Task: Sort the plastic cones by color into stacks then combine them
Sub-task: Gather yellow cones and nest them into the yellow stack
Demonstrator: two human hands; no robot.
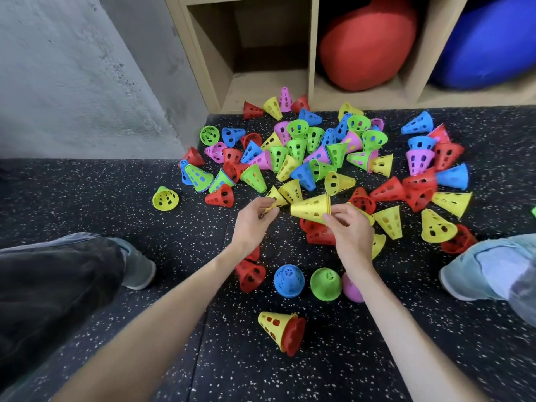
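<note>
At centre frame I see my left hand [255, 217] pinching a single yellow cone [275, 198] by its rim. Just right of it, my right hand [349, 227] grips a short yellow stack [311, 208] lying sideways. The loose mixed cones [304, 149] are spread across the speckled floor [87, 187] above, toward the wooden shelf [313, 53].

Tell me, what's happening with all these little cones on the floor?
A person crouching on the speckled black floor is sorting perforated plastic cones by colour. The right hand holds a short stack of yellow cones on its side, and the left hand grips a single yellow cone beside its tip. Most cones still lie in a mixed heap ahead. Blue and green cones stand upright nearby.
</note>
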